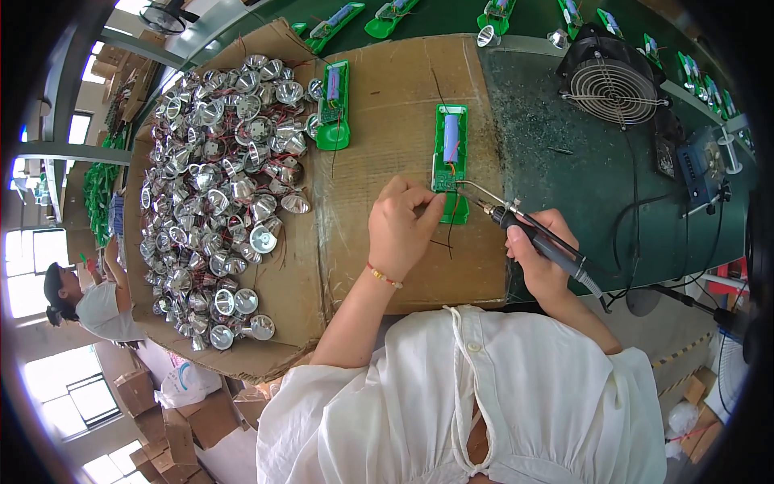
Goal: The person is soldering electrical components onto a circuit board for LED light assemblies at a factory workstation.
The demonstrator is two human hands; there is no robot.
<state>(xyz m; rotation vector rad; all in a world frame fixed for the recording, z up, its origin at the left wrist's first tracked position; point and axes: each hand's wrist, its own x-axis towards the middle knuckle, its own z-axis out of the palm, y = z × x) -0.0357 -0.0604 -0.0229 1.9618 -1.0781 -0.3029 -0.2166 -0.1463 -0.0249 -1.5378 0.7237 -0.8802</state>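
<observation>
A green plastic housing (462, 211) lies open on the cardboard sheet, with a bluish-purple battery cell (451, 139) and a small green circuit board (443, 179) inside. My left hand (401, 216) is closed in a pinch at the board's left edge, on a thin dark wire whose tail shows below the fingers. My right hand (542, 252) grips a soldering iron (524, 226) with a curved metal tube along it. The iron's tip reaches the board near my left fingertips. Another green housing (333, 133) with a battery lies farther left.
At left, a cardboard box (302, 282) holds many silver reflector cups (218, 202) with wires. A fan with a round grille (614, 90) and a blue soldering station (700, 169) stand right. More green housings (391, 18) line the far side. Another person (101, 302) is at far left.
</observation>
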